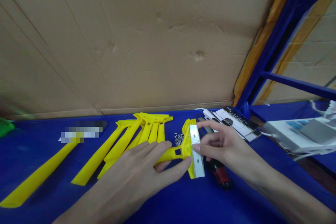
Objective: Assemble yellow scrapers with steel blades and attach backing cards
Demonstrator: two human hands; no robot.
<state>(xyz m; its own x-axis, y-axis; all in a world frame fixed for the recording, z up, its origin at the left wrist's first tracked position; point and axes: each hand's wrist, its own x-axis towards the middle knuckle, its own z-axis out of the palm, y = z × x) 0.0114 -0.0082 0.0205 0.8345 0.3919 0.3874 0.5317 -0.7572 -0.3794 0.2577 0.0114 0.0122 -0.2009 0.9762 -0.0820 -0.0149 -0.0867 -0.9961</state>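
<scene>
My left hand [147, 168] is closed round the handle of a yellow scraper [186, 145] above the blue surface. Across the head of this scraper lies a silver metal plate [197, 154] with small slots. The thumb and index finger of my right hand [220, 143] pinch the plate from the right. Several yellow handles [112, 147] lie in an overlapping row beyond and left of my left hand. Farther left is another yellow scraper [42, 173] with its head blurred out. Small dark screws [179, 140] are scattered behind the held scraper.
A red and black screwdriver handle [222, 176] lies under my right hand. Black and white packaging [235, 124] lies behind it. At the right is a white box [296, 136] with cables near a blue metal frame [267, 49]. Cardboard [144, 42] stands behind the blue table [168, 203].
</scene>
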